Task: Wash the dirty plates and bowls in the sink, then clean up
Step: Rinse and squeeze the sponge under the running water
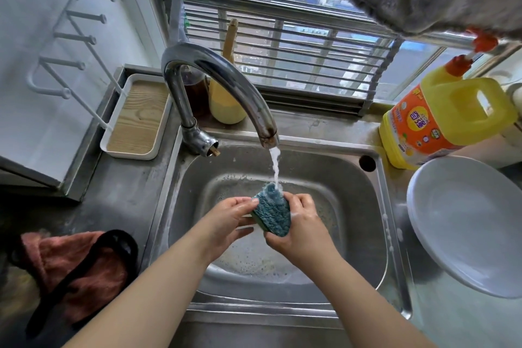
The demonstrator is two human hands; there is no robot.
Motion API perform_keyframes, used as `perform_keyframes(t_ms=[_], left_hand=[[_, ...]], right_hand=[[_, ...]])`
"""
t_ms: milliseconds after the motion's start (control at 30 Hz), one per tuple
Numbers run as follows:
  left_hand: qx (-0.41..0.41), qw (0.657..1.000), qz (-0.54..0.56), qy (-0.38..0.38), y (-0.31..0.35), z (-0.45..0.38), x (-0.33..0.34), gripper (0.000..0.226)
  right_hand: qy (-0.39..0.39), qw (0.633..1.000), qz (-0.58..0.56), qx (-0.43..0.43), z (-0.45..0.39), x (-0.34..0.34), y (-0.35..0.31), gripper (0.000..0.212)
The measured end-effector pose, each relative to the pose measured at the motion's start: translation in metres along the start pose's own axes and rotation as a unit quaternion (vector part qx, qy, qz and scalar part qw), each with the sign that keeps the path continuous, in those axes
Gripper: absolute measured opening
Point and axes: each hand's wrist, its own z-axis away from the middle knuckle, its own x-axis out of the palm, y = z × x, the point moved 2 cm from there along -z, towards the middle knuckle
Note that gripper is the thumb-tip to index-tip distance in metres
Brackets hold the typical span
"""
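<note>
Steel sink (364, 223) lying under a window, tap (226, 85) running | head: left hand (230, 223) and right hand (299, 229) both gripping blue sponge (272, 213) under the stream | white plates (469, 223) sitting stacked on the right counter beside yellow detergent jug (440, 118)

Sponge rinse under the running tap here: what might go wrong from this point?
1. The white plates overhang the sink rim on the right; the right hand could knock them as it withdraws.
2. Water from the faucet strikes the blue sponge that both hands grip and may splash onto the pink cloth beside the left hand.
</note>
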Motion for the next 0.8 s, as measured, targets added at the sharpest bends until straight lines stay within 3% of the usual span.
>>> perform_keyframes(t_ms=[133,233,333,467,567,600,733,800], left_hand=[[0.028,1.000,-0.003,0.006,0.003,-0.002,0.004,0.022],[0.058,0.998,0.013,0.038,0.009,-0.005,0.002,0.018],[0.077,0.995,0.051,0.039,0.018,-0.005,0.001,0.014],[0.098,0.983,0.147,0.054,0.028,-0.007,0.003,0.012],[0.102,0.970,0.214,0.053,0.032,-0.008,0.005,0.019],[0.102,0.967,0.226,0.050,0.032,-0.007,0.005,0.021],[0.105,0.973,0.203,0.044,0.028,-0.003,0.003,0.026],[0.100,0.976,0.189,0.047,0.023,-0.002,0.001,0.028]], right_hand=[[0.006,0.999,-0.053,-0.010,0.000,0.003,-0.002,0.083],[-0.003,0.979,-0.200,0.045,-0.012,0.004,-0.001,0.056],[-0.003,0.911,-0.396,0.114,-0.025,0.004,-0.001,0.024],[0.040,0.779,-0.601,0.174,-0.043,0.007,-0.008,0.049],[0.060,0.718,-0.673,0.168,-0.048,0.010,-0.014,0.040],[0.062,0.726,-0.665,0.163,-0.047,0.011,-0.014,0.040],[0.024,0.823,-0.553,0.129,-0.046,0.014,-0.014,0.051],[0.037,0.851,-0.508,0.130,-0.049,0.010,-0.016,0.031]])
